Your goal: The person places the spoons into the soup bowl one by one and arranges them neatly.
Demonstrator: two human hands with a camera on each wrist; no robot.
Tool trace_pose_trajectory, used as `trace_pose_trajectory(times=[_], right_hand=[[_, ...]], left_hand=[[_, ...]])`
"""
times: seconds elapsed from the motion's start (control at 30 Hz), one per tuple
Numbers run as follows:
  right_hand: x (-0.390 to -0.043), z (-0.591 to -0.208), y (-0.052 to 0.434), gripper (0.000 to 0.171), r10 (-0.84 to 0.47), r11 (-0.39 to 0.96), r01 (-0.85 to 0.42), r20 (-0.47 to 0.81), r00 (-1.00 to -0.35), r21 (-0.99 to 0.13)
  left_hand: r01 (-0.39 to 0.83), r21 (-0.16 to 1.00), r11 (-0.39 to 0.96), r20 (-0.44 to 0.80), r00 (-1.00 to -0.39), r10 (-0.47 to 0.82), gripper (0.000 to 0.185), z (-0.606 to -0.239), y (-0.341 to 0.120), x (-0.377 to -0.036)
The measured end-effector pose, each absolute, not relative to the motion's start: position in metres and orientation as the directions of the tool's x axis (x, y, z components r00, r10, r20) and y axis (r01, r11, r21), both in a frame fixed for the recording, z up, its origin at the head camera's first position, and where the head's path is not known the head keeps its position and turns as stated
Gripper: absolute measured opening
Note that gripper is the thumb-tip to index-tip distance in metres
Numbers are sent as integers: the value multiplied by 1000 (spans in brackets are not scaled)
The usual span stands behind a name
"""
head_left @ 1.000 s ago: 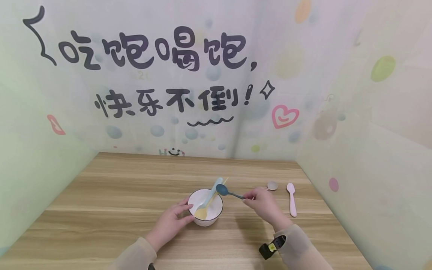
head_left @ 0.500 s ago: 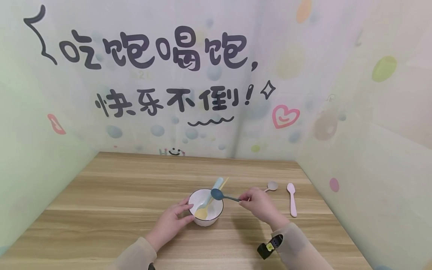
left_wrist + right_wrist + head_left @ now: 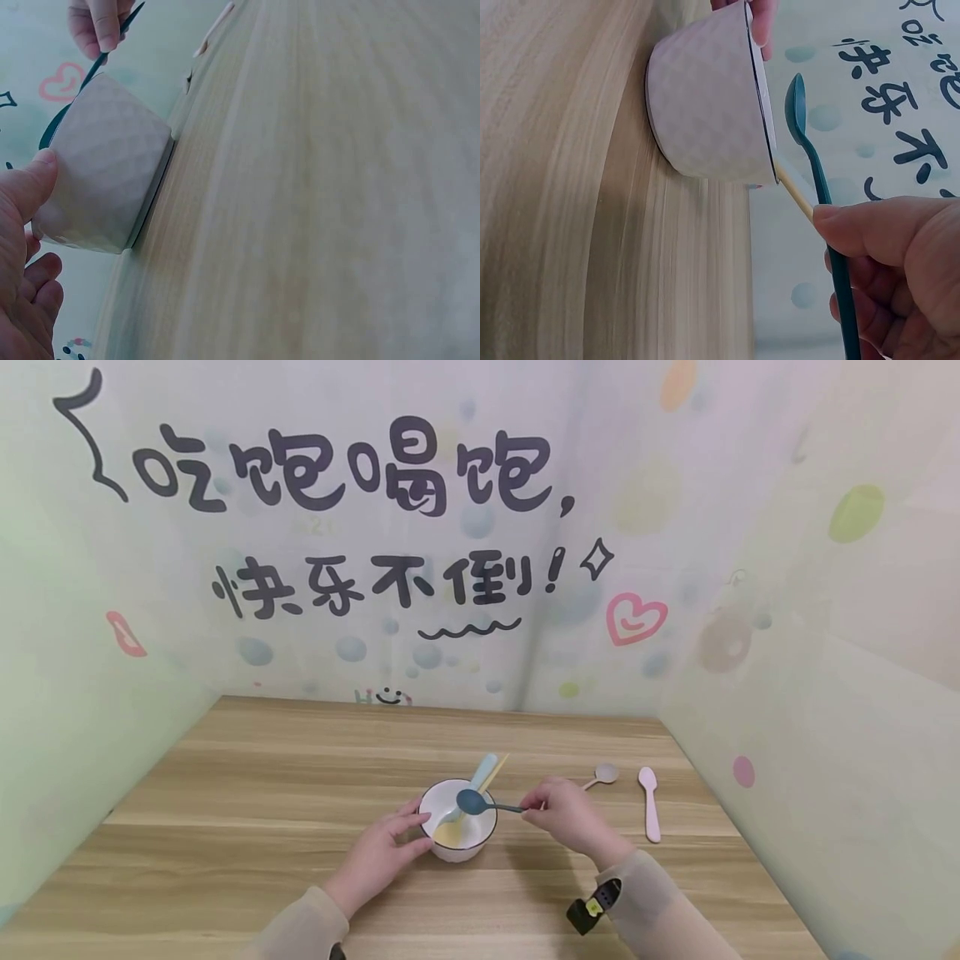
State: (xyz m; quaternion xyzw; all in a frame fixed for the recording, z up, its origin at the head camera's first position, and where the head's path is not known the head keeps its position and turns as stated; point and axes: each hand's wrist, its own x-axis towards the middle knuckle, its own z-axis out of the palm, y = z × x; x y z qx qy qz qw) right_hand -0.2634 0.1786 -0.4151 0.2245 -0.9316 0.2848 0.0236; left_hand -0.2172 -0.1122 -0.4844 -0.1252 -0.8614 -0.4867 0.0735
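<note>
A right hand (image 3: 564,817) pinches a dark blue spoon (image 3: 472,802) over a white bowl (image 3: 457,855).
The left hand (image 3: 381,850) grips its side at nine o'clock; inside, a light blue spoon (image 3: 484,769) and a yellow spoon (image 3: 448,837) lean toward one o'clock; a pink spoon (image 3: 650,808) lies well apart at three o'clock.

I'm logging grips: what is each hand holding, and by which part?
The right hand pinches the dark teal spoon by its handle; the left hand holds the white bowl at its rim.

Wood-grain table (image 3: 247,793), dotted walls (image 3: 322,681), black lettering (image 3: 406,587)
</note>
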Motion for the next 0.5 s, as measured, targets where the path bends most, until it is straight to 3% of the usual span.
trace_pose_trajectory(times=[0.5], right_hand=[[-264, -413, 170, 4, -492, 741, -505, 154, -857, -442]], left_hand=[[287, 825, 486, 247, -958, 148, 40, -484, -113, -217]])
